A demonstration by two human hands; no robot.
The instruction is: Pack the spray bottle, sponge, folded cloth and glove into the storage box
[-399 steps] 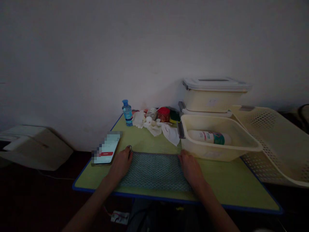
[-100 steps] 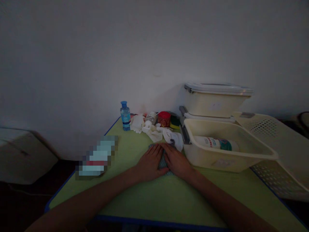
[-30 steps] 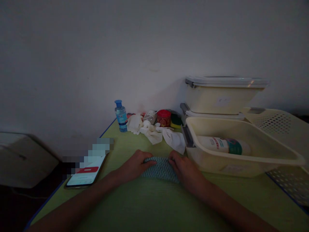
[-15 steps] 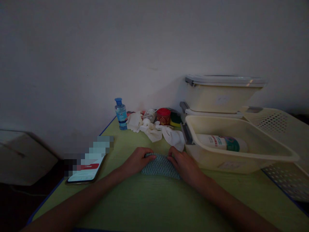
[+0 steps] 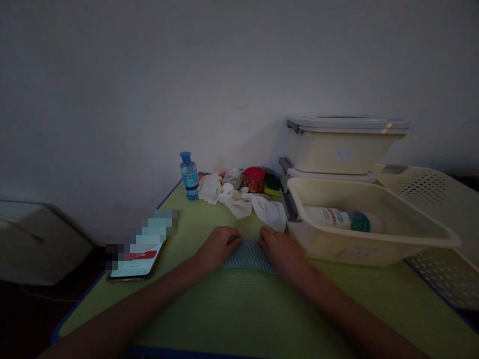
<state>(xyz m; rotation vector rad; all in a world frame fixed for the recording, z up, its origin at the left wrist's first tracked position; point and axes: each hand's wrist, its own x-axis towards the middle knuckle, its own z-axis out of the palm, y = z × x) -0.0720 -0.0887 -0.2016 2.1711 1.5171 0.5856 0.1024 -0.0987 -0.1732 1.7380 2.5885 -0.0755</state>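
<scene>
A grey-green cloth (image 5: 249, 256) with a woven or knitted texture lies on the green table in front of me. My left hand (image 5: 219, 248) pinches its far left corner between thumb and fingers. At the far right corner, my right hand (image 5: 283, 253) is closed on the cloth, the back of the hand covering much of that side. Between the two hands the cloth's middle shows, its near edge close to the tabletop.
An open cream bin (image 5: 359, 244) holding a white bottle (image 5: 337, 218) stands right, before a lidded bin (image 5: 344, 149). A phone (image 5: 144, 254) lies left. Toward the wall are a blue bottle (image 5: 189, 178), white gloves (image 5: 210, 188), a red roll (image 5: 254, 179) and a sponge (image 5: 272, 184).
Both hands have shifted very slightly on the cloth, and less of its far edge shows between them. The view has moved a little. Both hands keep their hold.
</scene>
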